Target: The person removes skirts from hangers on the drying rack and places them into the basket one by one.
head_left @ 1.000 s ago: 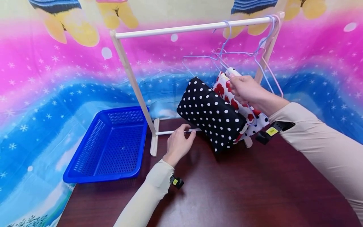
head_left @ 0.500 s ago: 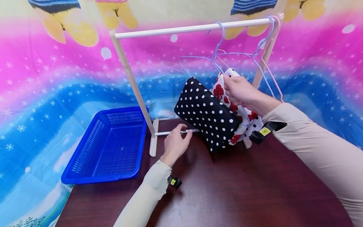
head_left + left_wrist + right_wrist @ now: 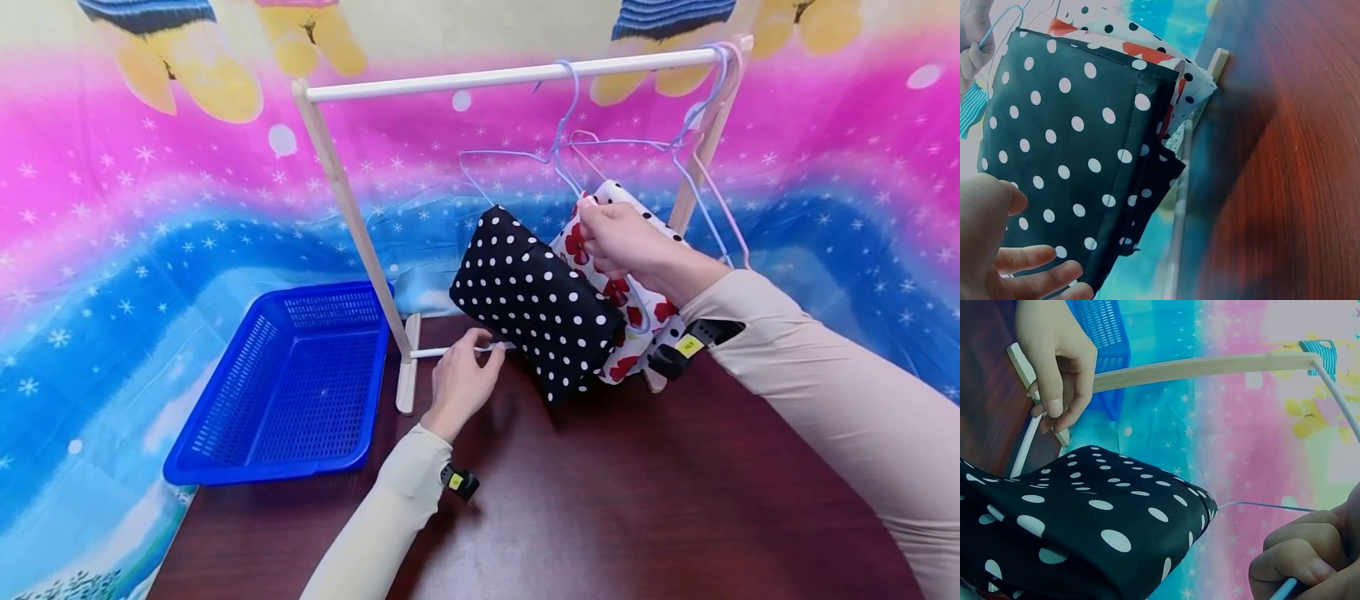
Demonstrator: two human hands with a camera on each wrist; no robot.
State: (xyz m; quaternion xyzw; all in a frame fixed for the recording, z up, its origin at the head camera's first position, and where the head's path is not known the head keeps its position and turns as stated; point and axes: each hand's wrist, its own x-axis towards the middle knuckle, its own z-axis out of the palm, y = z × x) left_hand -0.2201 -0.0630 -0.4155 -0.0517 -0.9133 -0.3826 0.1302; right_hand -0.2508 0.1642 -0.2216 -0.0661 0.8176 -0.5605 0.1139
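My right hand point(image 3: 626, 242) grips one arm of a purple-blue wire hanger point(image 3: 556, 152) whose hook sits over the rack's top bar point(image 3: 435, 82). Over this hanger is draped a black cloth with white dots point(image 3: 536, 292), tilted down to the right. In the right wrist view, curled fingers point(image 3: 1297, 553) wrap the wire. My left hand point(image 3: 461, 379) is low by the rack's bottom bar point(image 3: 427, 352), left of the black cloth, thumb and fingers apart. The left wrist view shows its fingers point(image 3: 1038, 278) loosely extended in front of the black cloth point(image 3: 1060, 137).
Behind the black cloth hang a red-flowered white cloth point(image 3: 576, 242) and a white cloth with black dots point(image 3: 637, 200). Blue and pink hangers point(image 3: 720, 187) are bunched at the right post. A blue plastic basket point(image 3: 315, 400) stands left of the rack on the dark wooden table point(image 3: 600, 508).
My right hand has shifted left, sliding the hanger's hook leftward along the top bar, and the black cloth has moved with it. My left hand has drifted slightly left.
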